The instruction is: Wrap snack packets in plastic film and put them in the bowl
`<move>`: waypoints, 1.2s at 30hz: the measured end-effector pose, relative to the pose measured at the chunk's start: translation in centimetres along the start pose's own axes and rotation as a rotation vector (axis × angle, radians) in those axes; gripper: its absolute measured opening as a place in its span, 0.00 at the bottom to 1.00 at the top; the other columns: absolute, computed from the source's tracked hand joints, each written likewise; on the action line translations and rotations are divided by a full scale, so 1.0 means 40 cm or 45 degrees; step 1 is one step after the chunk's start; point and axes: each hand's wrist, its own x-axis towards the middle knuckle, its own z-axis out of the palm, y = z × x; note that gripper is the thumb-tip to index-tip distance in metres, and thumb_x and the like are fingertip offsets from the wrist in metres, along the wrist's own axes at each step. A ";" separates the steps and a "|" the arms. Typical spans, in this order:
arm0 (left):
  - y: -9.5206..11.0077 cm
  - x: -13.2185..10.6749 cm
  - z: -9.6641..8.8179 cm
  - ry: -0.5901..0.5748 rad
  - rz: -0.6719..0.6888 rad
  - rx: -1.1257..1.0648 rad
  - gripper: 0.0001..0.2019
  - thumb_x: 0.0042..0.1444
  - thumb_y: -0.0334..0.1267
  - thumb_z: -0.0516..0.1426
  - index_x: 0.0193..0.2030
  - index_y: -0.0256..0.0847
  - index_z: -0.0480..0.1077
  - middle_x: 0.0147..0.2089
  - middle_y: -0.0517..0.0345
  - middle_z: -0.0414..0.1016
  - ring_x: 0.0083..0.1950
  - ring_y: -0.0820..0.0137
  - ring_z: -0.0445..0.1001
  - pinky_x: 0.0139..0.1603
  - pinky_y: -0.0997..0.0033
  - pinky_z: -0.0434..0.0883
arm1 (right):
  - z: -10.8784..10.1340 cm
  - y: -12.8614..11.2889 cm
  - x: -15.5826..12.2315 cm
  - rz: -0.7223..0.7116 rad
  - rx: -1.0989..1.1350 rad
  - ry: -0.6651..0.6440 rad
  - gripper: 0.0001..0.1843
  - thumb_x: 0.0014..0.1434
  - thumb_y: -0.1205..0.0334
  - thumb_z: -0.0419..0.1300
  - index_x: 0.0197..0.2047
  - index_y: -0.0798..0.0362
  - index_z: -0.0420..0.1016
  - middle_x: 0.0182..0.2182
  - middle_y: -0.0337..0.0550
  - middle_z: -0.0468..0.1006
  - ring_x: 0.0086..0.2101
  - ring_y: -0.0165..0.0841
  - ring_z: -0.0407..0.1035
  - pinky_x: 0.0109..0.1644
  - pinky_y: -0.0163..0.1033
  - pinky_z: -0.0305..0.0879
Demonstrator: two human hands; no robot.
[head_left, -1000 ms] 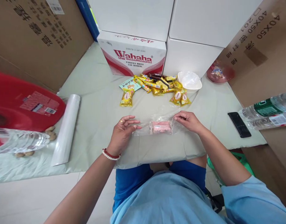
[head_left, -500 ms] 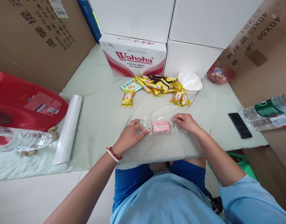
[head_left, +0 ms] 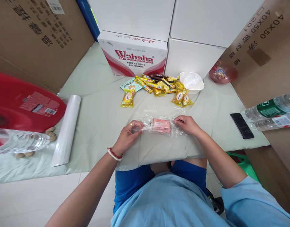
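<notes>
A small pink packet point(head_left: 161, 126) lies near the table's front edge, inside or on a sheet of clear plastic wrap point(head_left: 148, 118); I cannot tell whether it is fully enclosed. My left hand point(head_left: 130, 134), with a ring and a beaded bracelet, pinches the plastic to the left of the packet. On the packet's other side, my right hand point(head_left: 187, 124) grips the plastic between bent fingers. Beyond them sits a pile of yellow-wrapped snacks point(head_left: 159, 85), with a single wrapped cake point(head_left: 127, 97) at its left and two more at its right.
A white bowl point(head_left: 191, 82) holding plastic stands by the white boxes and a Wahaba-style carton point(head_left: 135, 56). To the left are a film roll point(head_left: 66, 130), a red jug point(head_left: 26, 104) and a bottle point(head_left: 22, 140). A phone point(head_left: 242, 125) and water bottles point(head_left: 272, 108) are at right.
My left hand has drawn back a little to the left, and its fingers have closed into a pinch on the plastic. The packet has tilted slightly; my right hand keeps its hold.
</notes>
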 end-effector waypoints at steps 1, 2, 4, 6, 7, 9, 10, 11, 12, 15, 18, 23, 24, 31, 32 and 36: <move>0.002 0.000 -0.001 -0.011 -0.009 -0.020 0.16 0.61 0.53 0.64 0.38 0.43 0.69 0.50 0.50 0.78 0.55 0.60 0.75 0.60 0.58 0.68 | 0.001 0.000 -0.001 -0.016 -0.014 0.007 0.15 0.64 0.50 0.59 0.37 0.51 0.81 0.29 0.39 0.78 0.30 0.34 0.69 0.39 0.39 0.64; 0.004 0.001 -0.002 -0.010 -0.029 -0.036 0.17 0.62 0.54 0.64 0.38 0.44 0.66 0.51 0.50 0.79 0.55 0.60 0.75 0.59 0.58 0.68 | 0.002 0.000 -0.002 -0.037 -0.024 0.022 0.15 0.65 0.51 0.58 0.37 0.51 0.81 0.30 0.40 0.78 0.30 0.34 0.69 0.39 0.39 0.64; 0.012 0.007 -0.009 -0.004 -0.105 -0.053 0.19 0.61 0.56 0.63 0.40 0.45 0.62 0.47 0.52 0.80 0.49 0.62 0.77 0.54 0.60 0.70 | 0.004 -0.001 -0.001 -0.112 -0.032 0.047 0.14 0.66 0.52 0.58 0.38 0.51 0.80 0.33 0.42 0.79 0.32 0.34 0.70 0.40 0.40 0.66; 0.022 0.016 -0.017 -0.046 -0.203 -0.032 0.23 0.61 0.60 0.62 0.48 0.45 0.63 0.40 0.56 0.80 0.40 0.64 0.76 0.47 0.62 0.70 | 0.004 -0.002 0.004 -0.236 -0.034 0.031 0.12 0.67 0.53 0.58 0.38 0.50 0.80 0.38 0.46 0.81 0.38 0.37 0.73 0.46 0.42 0.68; 0.029 0.021 -0.021 -0.088 -0.246 0.006 0.27 0.61 0.61 0.61 0.54 0.44 0.63 0.38 0.58 0.79 0.37 0.64 0.75 0.44 0.62 0.70 | 0.004 -0.005 0.008 -0.302 -0.035 0.008 0.11 0.67 0.55 0.59 0.38 0.50 0.80 0.41 0.47 0.82 0.42 0.39 0.75 0.50 0.44 0.69; 0.042 0.031 -0.027 -0.176 -0.301 0.105 0.37 0.61 0.63 0.60 0.68 0.41 0.58 0.36 0.59 0.79 0.34 0.64 0.72 0.40 0.63 0.68 | 0.004 -0.013 0.018 -0.412 -0.039 -0.051 0.09 0.66 0.57 0.59 0.37 0.49 0.79 0.48 0.50 0.83 0.50 0.42 0.75 0.59 0.49 0.67; 0.047 0.036 -0.028 -0.216 -0.317 0.138 0.42 0.61 0.62 0.60 0.73 0.40 0.53 0.36 0.60 0.80 0.34 0.65 0.72 0.40 0.63 0.67 | 0.004 -0.019 0.024 -0.446 -0.040 -0.083 0.09 0.66 0.58 0.59 0.37 0.49 0.79 0.52 0.51 0.83 0.53 0.43 0.75 0.62 0.51 0.65; 0.051 0.041 -0.029 -0.252 -0.331 0.147 0.47 0.59 0.60 0.62 0.77 0.39 0.48 0.37 0.60 0.80 0.35 0.65 0.72 0.40 0.64 0.66 | 0.004 -0.026 0.029 -0.468 -0.039 -0.121 0.08 0.66 0.58 0.60 0.36 0.49 0.78 0.55 0.51 0.82 0.56 0.43 0.74 0.65 0.53 0.63; 0.053 0.045 -0.029 -0.286 -0.344 0.128 0.51 0.57 0.58 0.64 0.78 0.39 0.45 0.38 0.60 0.79 0.36 0.65 0.73 0.39 0.65 0.66 | 0.004 -0.035 0.035 -0.479 -0.036 -0.167 0.08 0.66 0.58 0.60 0.36 0.49 0.78 0.57 0.51 0.81 0.58 0.44 0.73 0.67 0.54 0.61; 0.049 0.053 -0.032 -0.361 -0.343 -0.006 0.55 0.50 0.48 0.68 0.79 0.42 0.43 0.39 0.61 0.77 0.38 0.66 0.75 0.40 0.67 0.68 | 0.005 -0.062 0.049 -0.463 -0.019 -0.301 0.08 0.67 0.58 0.60 0.36 0.49 0.78 0.57 0.50 0.82 0.59 0.44 0.74 0.68 0.56 0.59; 0.044 0.048 -0.039 -0.349 -0.260 -0.045 0.45 0.54 0.48 0.66 0.75 0.43 0.53 0.39 0.60 0.76 0.39 0.67 0.74 0.43 0.66 0.70 | 0.006 -0.080 0.056 -0.444 -0.010 -0.347 0.08 0.66 0.58 0.60 0.36 0.49 0.79 0.53 0.49 0.83 0.56 0.43 0.75 0.67 0.55 0.61; 0.053 0.009 -0.045 -0.478 0.023 0.266 0.37 0.55 0.59 0.67 0.67 0.45 0.68 0.57 0.46 0.77 0.56 0.56 0.74 0.60 0.53 0.71 | 0.011 -0.085 0.051 -0.493 0.015 -0.344 0.09 0.67 0.58 0.61 0.37 0.49 0.80 0.51 0.50 0.82 0.53 0.42 0.75 0.65 0.53 0.64; 0.054 0.001 -0.045 -0.528 0.075 0.354 0.37 0.51 0.59 0.70 0.65 0.47 0.70 0.61 0.45 0.75 0.60 0.53 0.72 0.65 0.49 0.69 | 0.013 -0.085 0.049 -0.497 0.034 -0.349 0.09 0.67 0.58 0.60 0.37 0.50 0.80 0.50 0.50 0.82 0.53 0.42 0.75 0.64 0.52 0.65; 0.064 -0.015 -0.073 -0.513 0.142 0.427 0.14 0.62 0.52 0.62 0.34 0.44 0.72 0.59 0.49 0.79 0.69 0.52 0.69 0.71 0.46 0.63 | 0.016 -0.093 0.036 -0.454 0.122 -0.422 0.10 0.68 0.56 0.61 0.36 0.50 0.78 0.51 0.50 0.80 0.52 0.40 0.75 0.61 0.47 0.69; 0.068 -0.008 -0.078 -0.501 0.115 0.346 0.15 0.62 0.53 0.62 0.34 0.44 0.70 0.55 0.49 0.80 0.65 0.54 0.72 0.68 0.50 0.67 | 0.016 -0.093 0.035 -0.438 0.134 -0.433 0.10 0.67 0.56 0.61 0.36 0.50 0.78 0.52 0.50 0.81 0.52 0.40 0.75 0.61 0.47 0.69; 0.074 0.045 -0.084 -0.402 -0.044 0.183 0.18 0.62 0.56 0.62 0.36 0.44 0.69 0.35 0.57 0.75 0.38 0.66 0.73 0.42 0.66 0.71 | 0.016 -0.087 0.032 -0.354 0.219 -0.439 0.09 0.66 0.56 0.61 0.36 0.50 0.77 0.53 0.50 0.82 0.53 0.40 0.76 0.62 0.48 0.68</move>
